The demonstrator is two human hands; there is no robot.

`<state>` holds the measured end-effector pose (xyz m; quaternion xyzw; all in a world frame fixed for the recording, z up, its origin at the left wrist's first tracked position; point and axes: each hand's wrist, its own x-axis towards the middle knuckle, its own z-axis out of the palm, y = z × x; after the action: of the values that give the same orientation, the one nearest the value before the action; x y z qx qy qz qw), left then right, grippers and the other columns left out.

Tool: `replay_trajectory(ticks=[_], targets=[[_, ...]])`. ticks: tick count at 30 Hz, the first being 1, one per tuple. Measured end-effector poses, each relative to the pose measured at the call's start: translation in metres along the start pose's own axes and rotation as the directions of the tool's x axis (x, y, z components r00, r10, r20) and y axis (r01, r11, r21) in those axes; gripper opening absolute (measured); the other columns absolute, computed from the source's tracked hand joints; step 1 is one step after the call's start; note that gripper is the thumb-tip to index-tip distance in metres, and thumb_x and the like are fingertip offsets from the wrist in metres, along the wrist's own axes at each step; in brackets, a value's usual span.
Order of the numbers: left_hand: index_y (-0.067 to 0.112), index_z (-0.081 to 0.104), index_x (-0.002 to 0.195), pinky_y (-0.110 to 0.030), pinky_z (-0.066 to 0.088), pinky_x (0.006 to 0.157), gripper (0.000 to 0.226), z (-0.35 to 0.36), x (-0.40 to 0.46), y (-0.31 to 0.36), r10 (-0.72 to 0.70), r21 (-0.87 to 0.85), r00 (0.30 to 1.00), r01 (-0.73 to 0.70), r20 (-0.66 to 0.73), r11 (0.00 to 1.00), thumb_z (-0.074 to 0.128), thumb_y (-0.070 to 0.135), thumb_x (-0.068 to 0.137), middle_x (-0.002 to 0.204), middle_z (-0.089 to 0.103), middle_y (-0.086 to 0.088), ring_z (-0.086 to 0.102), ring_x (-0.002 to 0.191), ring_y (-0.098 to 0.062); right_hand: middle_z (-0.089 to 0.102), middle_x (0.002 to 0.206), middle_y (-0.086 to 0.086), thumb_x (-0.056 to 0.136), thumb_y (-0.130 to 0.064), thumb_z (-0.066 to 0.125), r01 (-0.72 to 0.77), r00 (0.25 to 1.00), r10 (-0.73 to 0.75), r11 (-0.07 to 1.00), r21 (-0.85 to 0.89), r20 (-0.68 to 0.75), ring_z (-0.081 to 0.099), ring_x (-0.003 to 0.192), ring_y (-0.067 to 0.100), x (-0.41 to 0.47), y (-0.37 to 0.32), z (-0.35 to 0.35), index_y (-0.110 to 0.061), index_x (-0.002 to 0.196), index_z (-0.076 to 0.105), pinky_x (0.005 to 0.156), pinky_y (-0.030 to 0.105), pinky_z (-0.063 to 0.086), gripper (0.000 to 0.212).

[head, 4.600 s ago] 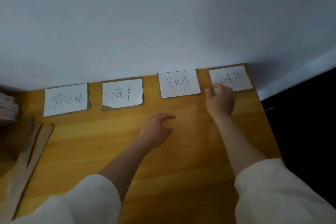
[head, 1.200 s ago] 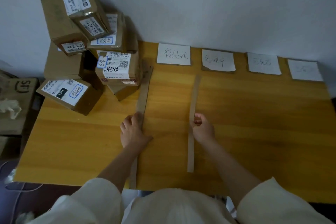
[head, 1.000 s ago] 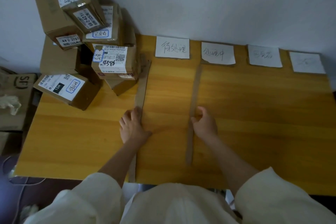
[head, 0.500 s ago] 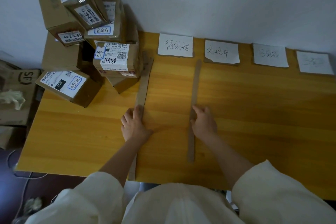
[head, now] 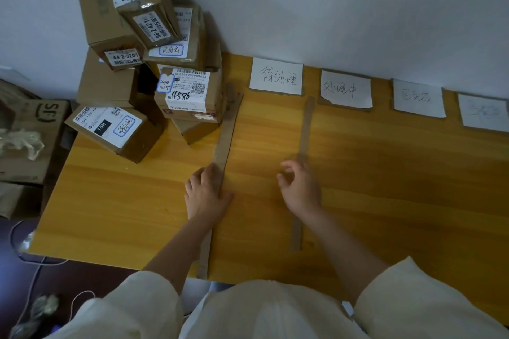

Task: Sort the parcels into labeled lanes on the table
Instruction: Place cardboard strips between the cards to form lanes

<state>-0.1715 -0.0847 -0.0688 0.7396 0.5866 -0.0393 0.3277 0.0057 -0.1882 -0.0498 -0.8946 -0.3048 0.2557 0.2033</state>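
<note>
A heap of brown cardboard parcels (head: 190,93) with printed and handwritten stickers is stacked at the back left corner of the wooden table (head: 399,179); one parcel (head: 115,129) lies at its front. Four white paper lane labels line the back edge: first (head: 276,76), second (head: 345,89), third (head: 418,98), fourth (head: 483,111). Two long cardboard strips run front to back. My left hand (head: 206,192) lies flat on the left strip (head: 227,132). My right hand (head: 300,190) hovers with loosely curled fingers over the right strip (head: 305,129).
A white wall rises right behind the table. On the floor at the left stand an open cardboard box (head: 41,129) holding crumpled plastic, plus thin cables (head: 27,270). The left strip overhangs the table's front edge.
My hands left the labels, and two cardboard strips now lie on the table. In the last second my right hand let go of the right strip and lifted; my left hand stayed put.
</note>
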Motion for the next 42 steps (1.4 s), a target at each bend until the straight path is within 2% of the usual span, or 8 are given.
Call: replay_trajectory(ticks=[3, 7, 14, 18, 23, 36, 40, 42], targets=[[0.020, 0.046, 0.139, -0.041, 0.038, 0.103, 0.049, -0.008, -0.001, -0.015, 0.046, -0.089, 0.993, -0.057, -0.112, 0.994, 0.055, 0.031, 0.092, 0.139, 0.048, -0.009, 0.040, 0.127, -0.030, 0.061, 0.108, -0.005, 0.096, -0.030, 0.057, -0.047, 0.973, 0.007, 0.985, 0.164, 0.233, 0.056, 0.089, 0.010, -0.005, -0.028, 0.019, -0.022, 0.120, 0.060, 0.063, 0.016, 0.040, 0.026], [0.027, 0.056, 0.132, -0.042, 0.040, 0.099, 0.039, -0.015, 0.000, -0.036, 0.106, -0.003, 0.987, -0.107, -0.119, 0.994, 0.053, 0.031, 0.094, 0.138, 0.050, -0.008, 0.042, 0.124, -0.031, 0.061, 0.111, 0.001, 0.096, -0.024, 0.059, -0.210, 0.889, 0.089, 0.951, 0.228, 0.449, 0.056, 0.094, 0.015, -0.008, -0.063, 0.051, -0.017, 0.122, 0.061, 0.066, 0.018, 0.042, 0.027], [0.037, 0.056, 0.130, -0.040, 0.039, 0.098, 0.040, -0.013, 0.002, -0.048, 0.186, 0.163, 0.981, -0.174, -0.059, 0.971, 0.057, 0.029, 0.091, 0.142, 0.039, -0.006, 0.037, 0.127, -0.030, 0.066, 0.119, 0.007, 0.091, -0.024, 0.066, -0.390, 0.878, 0.276, 0.886, 0.251, 0.390, 0.062, 0.108, 0.025, -0.005, -0.095, 0.086, -0.011, 0.122, 0.062, 0.086, 0.031, 0.051, 0.033], [0.037, 0.057, 0.128, -0.040, 0.039, 0.096, 0.036, -0.013, 0.004, -0.051, 0.199, 0.148, 0.977, -0.186, -0.075, 0.971, 0.055, 0.032, 0.092, 0.140, 0.040, -0.007, 0.038, 0.126, -0.030, 0.067, 0.114, 0.006, 0.087, -0.024, 0.072, -0.465, 0.859, 0.348, 0.837, 0.288, 0.376, 0.062, 0.104, 0.023, -0.004, -0.100, 0.094, -0.013, 0.115, 0.063, 0.079, 0.027, 0.049, 0.031], [0.036, 0.057, 0.127, -0.038, 0.039, 0.098, 0.035, -0.012, 0.005, -0.053, 0.204, 0.149, 0.976, -0.192, -0.075, 0.970, 0.055, 0.034, 0.092, 0.141, 0.040, -0.005, 0.037, 0.127, -0.027, 0.065, 0.091, -0.002, 0.079, -0.022, 0.080, -0.501, 0.854, 0.389, 0.794, 0.345, 0.345, 0.063, 0.089, 0.018, -0.007, -0.104, 0.098, -0.017, 0.101, 0.062, 0.074, 0.027, 0.050, 0.029], [0.038, 0.053, 0.131, -0.036, 0.037, 0.102, 0.042, -0.017, 0.003, -0.051, 0.213, 0.173, 0.976, -0.204, -0.035, 0.964, 0.058, 0.039, 0.089, 0.143, 0.036, -0.003, 0.034, 0.130, -0.024, 0.068, 0.090, 0.000, 0.083, -0.019, 0.076, -0.443, 0.889, 0.366, 0.839, 0.315, 0.274, 0.063, 0.082, 0.017, -0.013, -0.097, 0.093, -0.014, 0.097, 0.068, 0.065, 0.024, 0.047, 0.018], [0.039, 0.049, 0.134, -0.036, 0.036, 0.102, 0.045, -0.017, 0.003, -0.051, 0.212, 0.185, 0.977, -0.206, -0.016, 0.961, 0.058, 0.037, 0.089, 0.145, 0.033, -0.003, 0.031, 0.132, -0.024, 0.067, 0.102, -0.001, 0.091, -0.022, 0.066, -0.332, 0.941, 0.282, 0.873, 0.357, 0.187, 0.062, 0.091, 0.015, -0.019, -0.090, 0.083, -0.012, 0.116, 0.066, 0.073, 0.023, 0.046, 0.027], [0.039, 0.048, 0.135, -0.036, 0.037, 0.103, 0.046, -0.018, 0.004, -0.050, 0.211, 0.175, 0.977, -0.205, -0.014, 0.963, 0.057, 0.036, 0.090, 0.145, 0.034, -0.003, 0.032, 0.132, -0.024, 0.063, 0.101, -0.004, 0.095, -0.023, 0.062, -0.294, 0.956, 0.261, 0.874, 0.387, 0.137, 0.057, 0.089, 0.011, -0.021, -0.087, 0.072, -0.013, 0.127, 0.062, 0.069, 0.015, 0.043, 0.034]])
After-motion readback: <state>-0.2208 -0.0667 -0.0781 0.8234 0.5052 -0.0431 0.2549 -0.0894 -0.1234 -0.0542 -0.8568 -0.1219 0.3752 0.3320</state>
